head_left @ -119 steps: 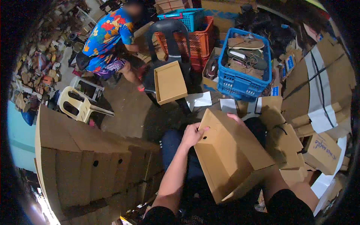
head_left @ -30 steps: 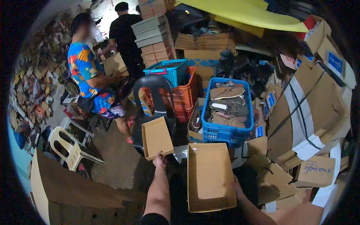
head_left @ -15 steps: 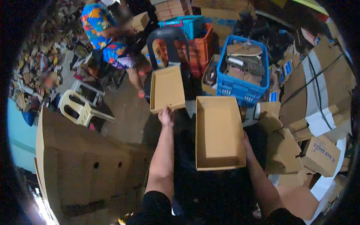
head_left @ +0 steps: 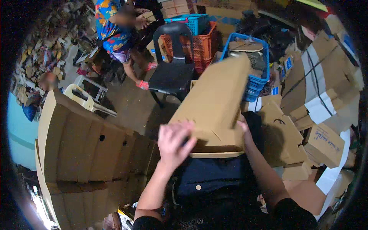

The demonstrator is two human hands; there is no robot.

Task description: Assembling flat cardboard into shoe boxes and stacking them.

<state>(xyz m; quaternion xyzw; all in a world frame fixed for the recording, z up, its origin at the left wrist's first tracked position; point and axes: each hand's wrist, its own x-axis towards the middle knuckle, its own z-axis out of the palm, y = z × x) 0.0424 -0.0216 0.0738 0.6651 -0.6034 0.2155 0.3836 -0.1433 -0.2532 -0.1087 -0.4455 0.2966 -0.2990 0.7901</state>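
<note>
A brown cardboard box lid [head_left: 214,96] lies tilted over the open shoebox-sized cardboard box [head_left: 216,155], its plain outer face up and its far end blurred by motion. Below the lid's near edge, part of the box's inside and rim still shows. My left hand [head_left: 174,143] grips the lid at its near left corner, fingers on top, slightly smeared. At the right side my right hand [head_left: 242,125] holds the box, with some fingers hidden behind the cardboard. Both sit above my dark-clothed lap.
Ahead stands a black plastic chair [head_left: 174,73]. A blue crate [head_left: 256,82] of shoes is beyond the box. Cardboard pieces [head_left: 281,134] crowd the right; a large carton [head_left: 88,153] fills the left. Another person [head_left: 111,34] in a colourful shirt is at far left.
The lid has been turned over from inside-up and brought right, onto the box. My left hand came nearer with it. The box's inside is now mostly covered.
</note>
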